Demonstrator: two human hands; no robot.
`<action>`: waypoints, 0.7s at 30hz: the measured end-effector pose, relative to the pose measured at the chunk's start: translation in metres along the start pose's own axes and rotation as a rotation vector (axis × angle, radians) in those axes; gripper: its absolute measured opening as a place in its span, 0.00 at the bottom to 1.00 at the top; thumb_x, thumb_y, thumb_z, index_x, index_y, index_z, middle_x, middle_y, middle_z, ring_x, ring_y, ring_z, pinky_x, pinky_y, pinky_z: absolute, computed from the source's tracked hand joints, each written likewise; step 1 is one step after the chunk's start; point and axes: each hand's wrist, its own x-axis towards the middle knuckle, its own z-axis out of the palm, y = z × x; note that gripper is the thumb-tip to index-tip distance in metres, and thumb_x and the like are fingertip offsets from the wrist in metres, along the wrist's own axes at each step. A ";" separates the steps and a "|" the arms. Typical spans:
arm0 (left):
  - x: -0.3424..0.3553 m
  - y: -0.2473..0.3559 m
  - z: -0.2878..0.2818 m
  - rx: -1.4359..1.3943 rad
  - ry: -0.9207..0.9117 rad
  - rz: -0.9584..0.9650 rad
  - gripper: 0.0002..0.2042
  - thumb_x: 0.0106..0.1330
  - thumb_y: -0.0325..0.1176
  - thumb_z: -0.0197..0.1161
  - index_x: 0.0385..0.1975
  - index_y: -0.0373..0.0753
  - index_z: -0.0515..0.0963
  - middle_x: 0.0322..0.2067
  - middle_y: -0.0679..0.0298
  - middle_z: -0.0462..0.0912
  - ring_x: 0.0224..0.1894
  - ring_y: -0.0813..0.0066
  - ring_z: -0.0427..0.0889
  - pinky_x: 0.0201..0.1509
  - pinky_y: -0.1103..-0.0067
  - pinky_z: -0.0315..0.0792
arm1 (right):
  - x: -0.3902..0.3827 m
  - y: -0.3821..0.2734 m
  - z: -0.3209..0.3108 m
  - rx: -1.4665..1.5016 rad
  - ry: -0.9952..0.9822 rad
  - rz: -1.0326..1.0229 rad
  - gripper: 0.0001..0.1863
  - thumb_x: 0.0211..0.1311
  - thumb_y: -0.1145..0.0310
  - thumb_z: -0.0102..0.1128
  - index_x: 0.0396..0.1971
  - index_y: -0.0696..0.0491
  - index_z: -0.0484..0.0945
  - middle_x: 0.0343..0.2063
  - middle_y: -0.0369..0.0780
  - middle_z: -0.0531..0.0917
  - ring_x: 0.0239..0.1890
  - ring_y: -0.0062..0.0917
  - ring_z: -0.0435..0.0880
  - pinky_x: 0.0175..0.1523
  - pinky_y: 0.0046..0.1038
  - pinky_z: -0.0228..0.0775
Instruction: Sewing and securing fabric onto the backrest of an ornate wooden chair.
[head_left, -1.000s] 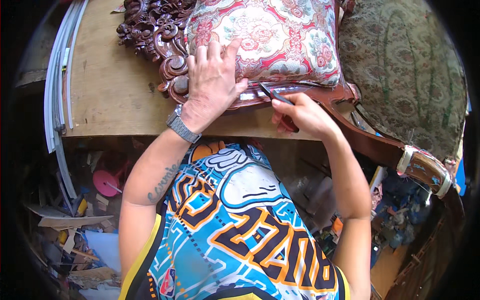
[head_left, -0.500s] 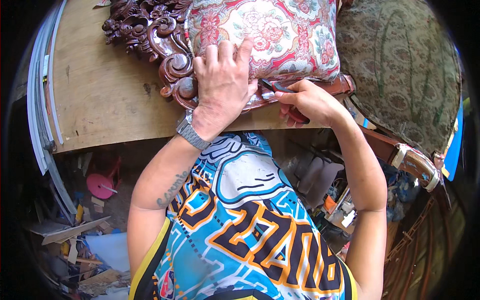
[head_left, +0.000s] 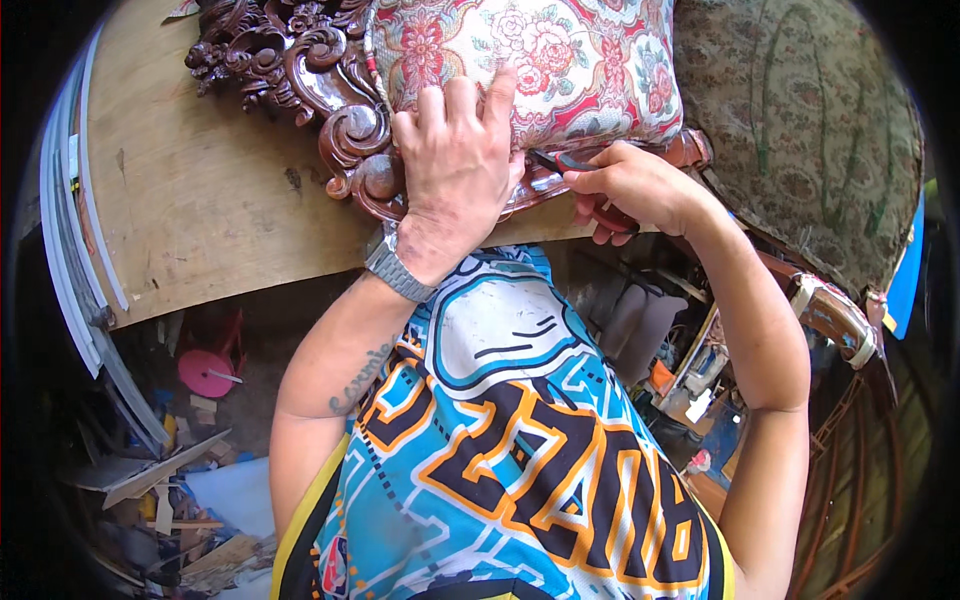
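Observation:
A padded cushion (head_left: 550, 65) in red and cream floral fabric sits in a carved, glossy dark-brown wooden frame (head_left: 354, 137). Across its near edge lies my left hand (head_left: 455, 165), with the fingers reaching over the fabric, the index finger stretched out and the thumb toward the right. My right hand (head_left: 650, 190) is closed round a pair of pliers (head_left: 613, 216) with red and black handles. Their dark jaws point left at the seam between cushion and wood, close to my left thumb. Whether the jaws grip anything is too small to tell.
The frame rests on a plywood tabletop (head_left: 190, 210). A second upholstered piece (head_left: 800, 130) in worn greenish floral fabric stands at the right. Long grey strips (head_left: 62, 260) run along the left. Below lie a pink round object (head_left: 205, 372) and scattered wood scraps (head_left: 215, 560).
The right hand and pliers have shifted slightly right and up in the picture. The left hand stays on the cushion, and the whole view has moved a little.

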 end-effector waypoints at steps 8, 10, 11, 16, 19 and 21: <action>-0.001 0.000 0.001 -0.011 -0.032 -0.005 0.41 0.45 0.44 0.74 0.64 0.49 0.65 0.37 0.62 0.68 0.42 0.63 0.68 0.44 0.67 0.62 | -0.002 -0.008 0.003 -0.030 0.019 0.063 0.20 0.69 0.59 0.52 0.22 0.60 0.75 0.19 0.39 0.78 0.18 0.22 0.79 0.22 0.25 0.72; -0.001 -0.001 0.002 0.005 -0.032 -0.021 0.42 0.45 0.45 0.74 0.65 0.50 0.64 0.37 0.63 0.68 0.42 0.63 0.68 0.44 0.67 0.62 | -0.001 -0.010 0.009 -0.041 0.036 0.051 0.21 0.69 0.59 0.51 0.21 0.59 0.74 0.17 0.38 0.77 0.17 0.20 0.77 0.21 0.24 0.70; 0.001 -0.001 0.004 -0.002 -0.033 -0.023 0.42 0.45 0.45 0.74 0.65 0.50 0.64 0.37 0.63 0.68 0.42 0.63 0.68 0.44 0.67 0.62 | -0.002 -0.012 0.013 -0.076 0.068 0.044 0.21 0.70 0.58 0.51 0.20 0.58 0.73 0.17 0.37 0.77 0.16 0.20 0.76 0.21 0.24 0.68; 0.000 -0.001 -0.001 -0.048 -0.030 -0.049 0.43 0.44 0.45 0.75 0.65 0.52 0.64 0.36 0.63 0.67 0.41 0.64 0.68 0.43 0.68 0.61 | -0.008 0.013 0.043 0.188 0.199 -0.058 0.21 0.71 0.56 0.50 0.20 0.54 0.71 0.13 0.31 0.72 0.14 0.15 0.70 0.19 0.20 0.59; 0.001 -0.002 0.002 -0.078 -0.053 -0.056 0.44 0.43 0.43 0.75 0.65 0.52 0.63 0.36 0.63 0.67 0.41 0.64 0.67 0.43 0.68 0.61 | -0.021 0.022 0.048 -0.013 0.331 -0.171 0.20 0.70 0.57 0.51 0.22 0.57 0.72 0.14 0.32 0.71 0.17 0.13 0.67 0.21 0.21 0.58; 0.004 -0.002 0.004 -0.068 -0.064 -0.062 0.44 0.43 0.43 0.75 0.65 0.51 0.63 0.36 0.63 0.66 0.40 0.64 0.67 0.43 0.68 0.60 | -0.069 0.019 0.039 -0.100 0.422 -0.319 0.19 0.69 0.58 0.52 0.23 0.58 0.73 0.14 0.32 0.70 0.18 0.13 0.66 0.23 0.22 0.58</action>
